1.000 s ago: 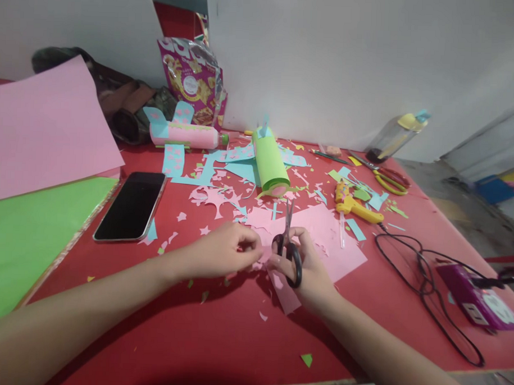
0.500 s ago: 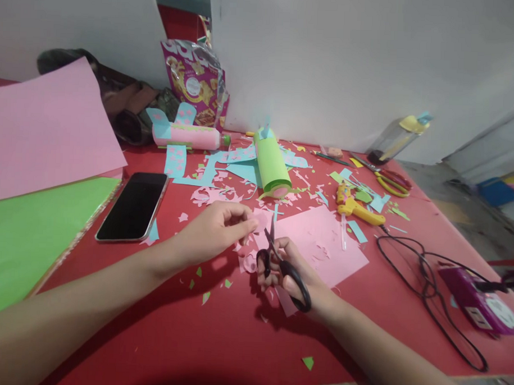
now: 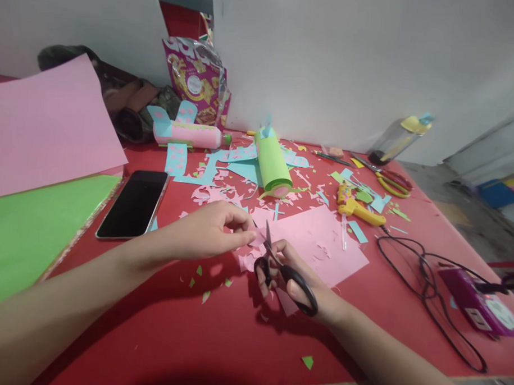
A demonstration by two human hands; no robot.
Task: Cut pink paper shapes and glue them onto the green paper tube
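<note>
My left hand pinches a small pink paper piece just above the red table. My right hand grips black-handled scissors, their blades pointing up and left at that piece. Under and beside both hands lies a larger pink sheet with cut edges. Pink and green scraps are scattered about the hands.
A black phone lies left, beside big pink and green sheets. Behind stand a green paper roll, a pink bottle craft and a snack bag. Right: yellow glue gun, second scissors, black cable, purple power strip, water bottle.
My left hand has lifted the small pink piece and drawn it back left. The scissors have tilted from upright to leaning left, and my right hand has slid nearer to me.
</note>
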